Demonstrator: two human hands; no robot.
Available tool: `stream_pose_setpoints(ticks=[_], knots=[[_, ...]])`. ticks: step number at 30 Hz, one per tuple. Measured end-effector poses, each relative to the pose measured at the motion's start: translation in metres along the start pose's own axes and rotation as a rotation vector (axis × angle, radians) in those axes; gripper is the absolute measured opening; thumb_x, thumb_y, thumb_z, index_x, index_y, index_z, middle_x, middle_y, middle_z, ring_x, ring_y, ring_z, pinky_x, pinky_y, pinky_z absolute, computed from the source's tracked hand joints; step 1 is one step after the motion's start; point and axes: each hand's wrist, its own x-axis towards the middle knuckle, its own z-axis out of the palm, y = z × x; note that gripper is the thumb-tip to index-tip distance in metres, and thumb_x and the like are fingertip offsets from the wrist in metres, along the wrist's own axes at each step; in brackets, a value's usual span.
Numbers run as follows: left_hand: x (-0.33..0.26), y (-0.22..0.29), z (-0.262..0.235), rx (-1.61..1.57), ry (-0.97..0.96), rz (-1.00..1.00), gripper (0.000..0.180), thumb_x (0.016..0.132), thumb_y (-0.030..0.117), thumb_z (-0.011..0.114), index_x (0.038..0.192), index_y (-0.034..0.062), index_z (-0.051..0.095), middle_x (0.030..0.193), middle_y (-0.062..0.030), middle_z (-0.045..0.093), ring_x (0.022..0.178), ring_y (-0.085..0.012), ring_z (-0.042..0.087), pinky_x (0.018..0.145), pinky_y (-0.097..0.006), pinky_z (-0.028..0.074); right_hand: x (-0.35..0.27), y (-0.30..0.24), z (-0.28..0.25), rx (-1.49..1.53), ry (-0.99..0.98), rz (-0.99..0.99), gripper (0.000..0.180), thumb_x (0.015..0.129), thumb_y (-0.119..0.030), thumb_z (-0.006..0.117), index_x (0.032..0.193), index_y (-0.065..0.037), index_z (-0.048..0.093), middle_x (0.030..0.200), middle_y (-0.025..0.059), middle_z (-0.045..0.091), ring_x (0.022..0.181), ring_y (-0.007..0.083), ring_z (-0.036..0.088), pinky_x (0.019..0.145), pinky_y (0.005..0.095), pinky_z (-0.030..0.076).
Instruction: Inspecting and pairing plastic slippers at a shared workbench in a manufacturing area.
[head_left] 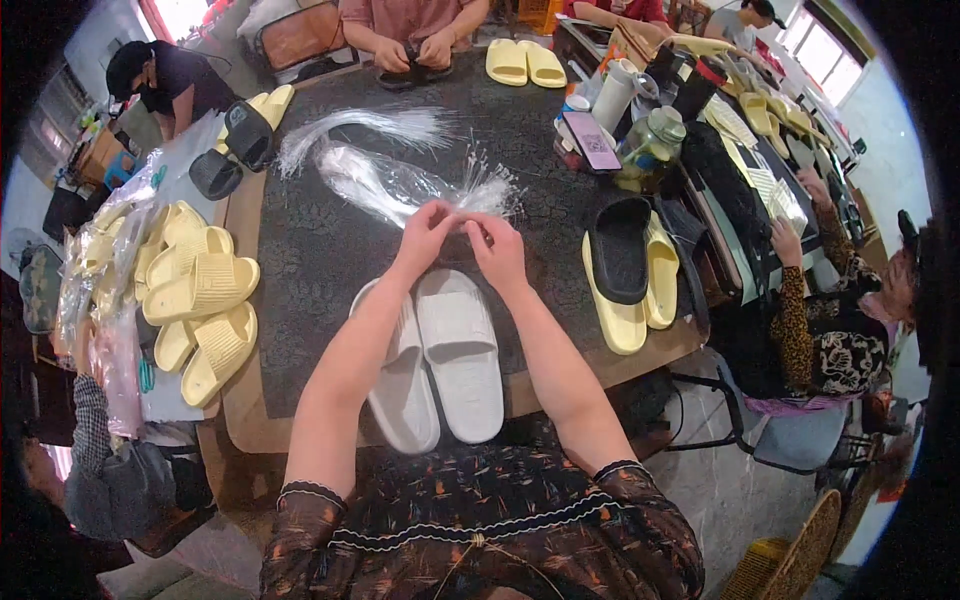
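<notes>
Fingertips pinched, my left hand [428, 228] and my right hand [494, 247] meet close together just beyond the toes of two light grey slippers. Whatever is between the fingers is too small to make out. The left grey slipper [408, 405] lies partly under my left forearm; the right grey slipper [461, 355] lies beside it, its open heel toward me. Right behind my hands spreads a bundle of thin clear plastic strands [365, 185], with loose ends fanned out on the right. A second bundle of strands [370, 128] curves behind it.
Yellow slippers [205, 290] are piled at the table's left edge. To the right, a black slipper [619, 250] rests on yellow ones. A phone [592, 140], a jar [652, 150] and cups stand at the back right. Across the table, a person's hands [415, 60] hold a black slipper.
</notes>
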Motion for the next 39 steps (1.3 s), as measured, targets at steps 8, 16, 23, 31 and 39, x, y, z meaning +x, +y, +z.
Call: stream_pose_setpoints(ticks=[8,16,23,31,39], knots=[[0.000,-0.010,-0.004,-0.016,-0.022,0.033,0.014,0.080,0.008,0.068,0.090,0.0013,0.060,0.080,0.0000,0.061,0.074,-0.0071,0.055,0.069,-0.023,0.046,0.001,0.018,0.010,0.170,-0.075,0.368,0.022,0.085,-0.022,0.065,0.094,-0.002,0.069,0.075,0.0077,0.068,0.063,0.0115,0.060,0.060,0.0256,0.047],[0.000,-0.002,-0.001,-0.042,-0.059,-0.073,0.015,0.078,0.006,0.070,0.089,0.0014,0.062,0.084,-0.0006,0.063,0.075,-0.0079,0.057,0.070,-0.023,0.046,0.004,0.043,0.006,0.345,0.002,0.498,0.030,0.083,-0.024,0.068,0.089,0.005,0.067,0.074,0.0043,0.068,0.065,0.0080,0.058,0.061,0.0237,0.046],[-0.004,0.000,-0.004,0.003,-0.076,-0.016,0.020,0.077,0.011,0.071,0.094,0.0015,0.064,0.085,-0.0043,0.066,0.079,-0.0123,0.061,0.074,-0.027,0.049,0.000,0.031,0.004,0.189,-0.079,0.411,0.021,0.084,-0.019,0.067,0.088,0.001,0.068,0.074,0.0018,0.066,0.066,0.0068,0.056,0.061,0.0230,0.045],[-0.001,-0.006,-0.006,0.018,0.035,-0.016,0.021,0.079,0.012,0.069,0.097,0.0020,0.065,0.086,-0.0040,0.065,0.078,-0.0120,0.060,0.074,-0.026,0.048,0.001,0.027,-0.012,0.305,0.026,0.477,0.020,0.083,-0.021,0.068,0.087,0.000,0.067,0.072,0.0009,0.065,0.063,0.0068,0.057,0.057,0.0236,0.046],[-0.002,0.002,-0.002,-0.030,0.097,-0.006,0.014,0.081,0.007,0.067,0.092,-0.0007,0.063,0.080,-0.0002,0.063,0.072,-0.0073,0.056,0.068,-0.023,0.046,-0.001,0.013,-0.039,0.307,0.001,0.545,0.018,0.081,-0.020,0.071,0.084,-0.002,0.070,0.072,-0.0017,0.064,0.061,0.0047,0.054,0.052,0.0219,0.043]])
